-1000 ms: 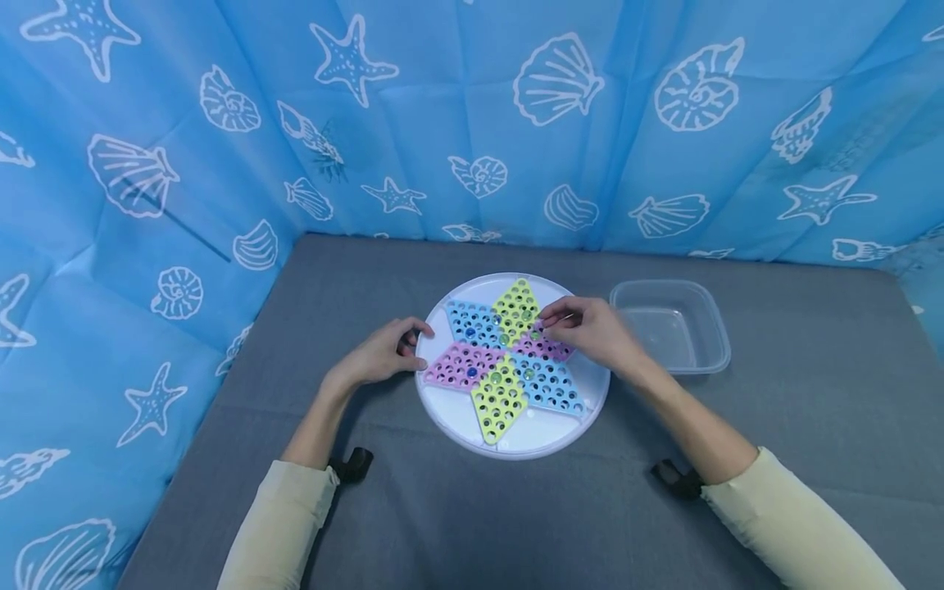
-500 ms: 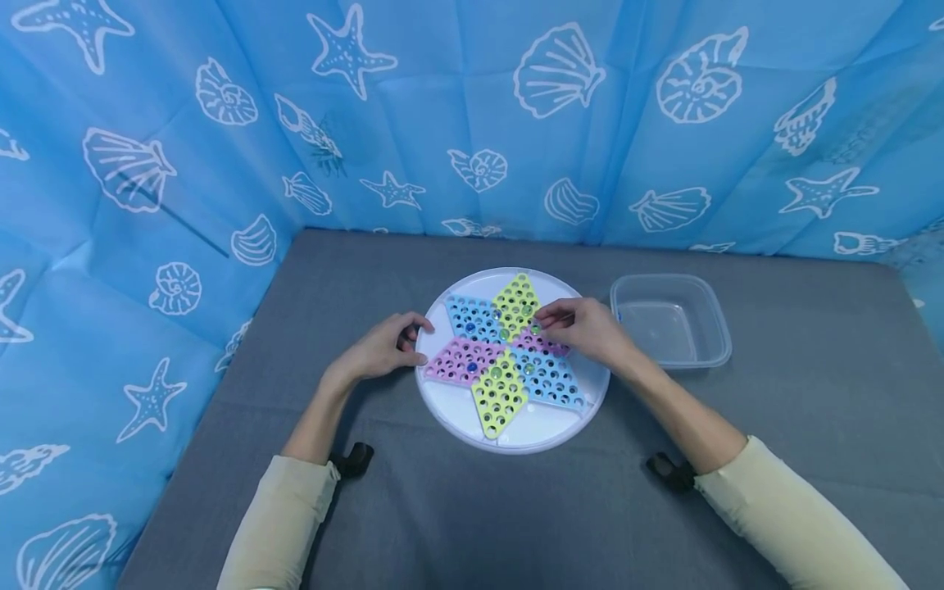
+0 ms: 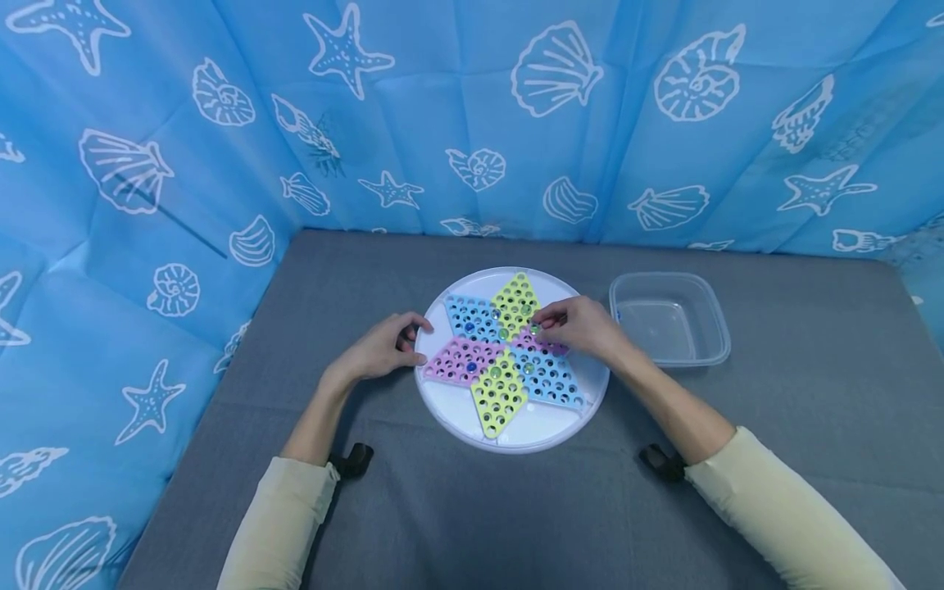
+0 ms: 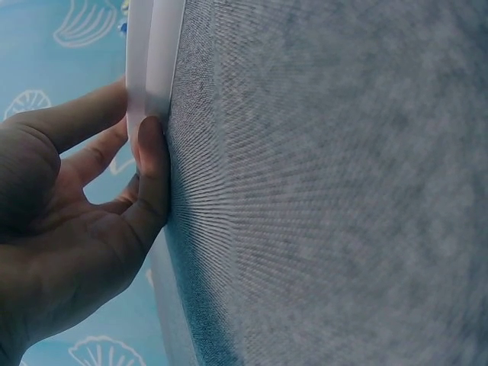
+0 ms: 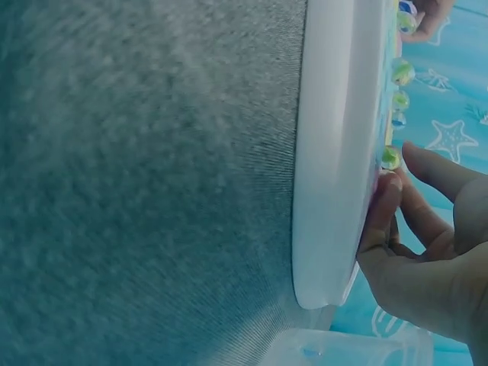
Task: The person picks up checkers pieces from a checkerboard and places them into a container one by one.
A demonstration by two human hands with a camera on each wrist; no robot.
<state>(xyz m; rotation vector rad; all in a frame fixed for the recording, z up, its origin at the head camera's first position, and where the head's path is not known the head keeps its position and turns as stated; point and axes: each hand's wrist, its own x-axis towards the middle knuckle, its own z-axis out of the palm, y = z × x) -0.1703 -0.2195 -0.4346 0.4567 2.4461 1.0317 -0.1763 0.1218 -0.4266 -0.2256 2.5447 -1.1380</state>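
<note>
A round white Chinese checkers board [image 3: 446, 414] lies on the table, with a star of pink, blue and yellow hole-filled sections. My left hand [image 3: 383, 346] grips its left rim; in the left wrist view, fingers and thumb of that hand [image 4: 91, 179] meet around the rim. Over the right pink section, my right hand [image 3: 583, 329] pinches a green marble [image 3: 534, 329] between its fingertips. The right wrist view shows this marble [image 5: 390, 158] low against the board top. Other glass marbles sit in holes, among them a blue marble [image 3: 472, 368] and a green marble [image 3: 496, 372].
A clear plastic container [image 3: 719, 348] stands right of the board, with a small blue thing at its left side. Grey cloth [image 3: 501, 516] covers the table. A blue curtain [image 3: 428, 98] with shell prints hangs behind and at the left.
My right hand shifts very slightly left and its forearm swings inward, fingertips staying by the green marble on the pink section. The left hand keeps its grip on the rim.
</note>
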